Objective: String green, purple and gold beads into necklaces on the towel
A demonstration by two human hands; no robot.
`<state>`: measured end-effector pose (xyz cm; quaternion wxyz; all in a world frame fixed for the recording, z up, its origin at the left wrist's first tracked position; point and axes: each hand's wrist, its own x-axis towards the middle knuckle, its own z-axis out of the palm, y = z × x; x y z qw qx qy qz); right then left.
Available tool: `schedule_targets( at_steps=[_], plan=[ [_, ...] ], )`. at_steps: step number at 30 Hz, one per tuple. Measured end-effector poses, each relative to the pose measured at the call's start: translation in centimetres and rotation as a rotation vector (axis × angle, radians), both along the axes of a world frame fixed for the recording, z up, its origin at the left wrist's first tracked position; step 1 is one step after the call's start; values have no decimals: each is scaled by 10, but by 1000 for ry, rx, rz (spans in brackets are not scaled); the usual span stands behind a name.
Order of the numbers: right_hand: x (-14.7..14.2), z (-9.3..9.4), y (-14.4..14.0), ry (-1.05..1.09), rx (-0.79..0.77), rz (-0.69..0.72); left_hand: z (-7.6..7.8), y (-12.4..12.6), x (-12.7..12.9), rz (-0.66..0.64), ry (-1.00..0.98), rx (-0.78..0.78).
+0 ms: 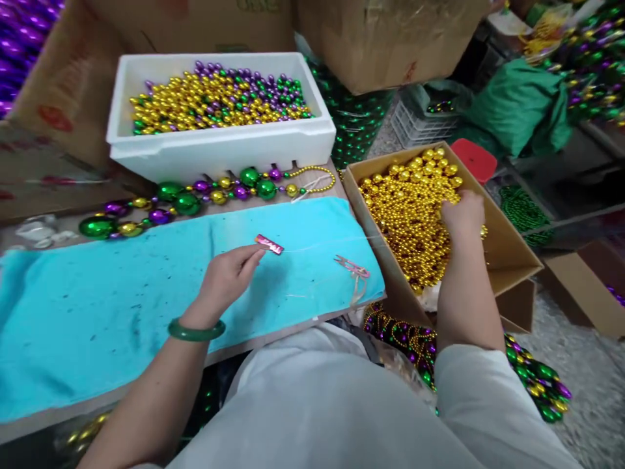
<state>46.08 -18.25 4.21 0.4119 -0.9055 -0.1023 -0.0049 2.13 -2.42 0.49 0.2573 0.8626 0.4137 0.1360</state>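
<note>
Cloth [161, 293] | L hand [227, 281] pinching thread [317, 249] | R hand [463, 213] curled @ beads [407, 212]

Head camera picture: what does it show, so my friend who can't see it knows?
A person's right hand reaches into a cardboard box of gold beads, while the left hand holds a thin thread over a blue towel. Behind the towel are a string of big shiny beads and a white box holding purple, green and gold ones.
</note>
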Motion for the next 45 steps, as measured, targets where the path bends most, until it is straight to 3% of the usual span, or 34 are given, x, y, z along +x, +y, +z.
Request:
schedule_targets(
  at_steps=[2,3,5,6,8,10,11,13,15,18,20,23,26,31,34,37,45],
  plan=[
    [-27,11,13,-252,-119,118,2,-2,6,-28,99,55],
    [-47,15,20,-328,-107,227,3,-3,10,-40,150,75],
    [-97,15,36,-301,99,548,4,-7,18,-64,229,95],
    [-125,12,45,-211,210,740,4,-9,22,-77,249,98],
    [-178,-1,61,115,289,1119,5,-12,30,-107,257,97],
    [-216,-20,78,448,273,1355,6,-13,35,-133,252,97],
    [-227,-30,86,604,239,1408,7,-13,36,-139,259,100],
    [-232,-47,100,804,148,1415,7,-11,37,-133,306,107],
    [-219,-58,112,827,88,1359,4,-7,37,-116,378,110],
    [-187,-65,123,723,11,1333,-7,-2,40,-126,446,90],
    [-169,-65,128,639,-129,1370,-16,-1,45,-155,457,73],
    [-163,-65,135,281,-374,1312,-31,-5,54,-211,465,66],
    [-187,-65,145,-9,-494,1237,-42,-12,59,-270,473,70],
    [-255,-73,172,-35,-748,1385,-52,-17,57,-300,497,75],
    [-278,-75,186,-65,-894,1402,-51,-15,53,-309,506,76],
    [-273,-73,192,-86,-918,1392,-47,-14,52,-329,512,81],
    [-214,-62,176,-128,-848,1180,-39,-8,73,-382,537,174]
  ],
)
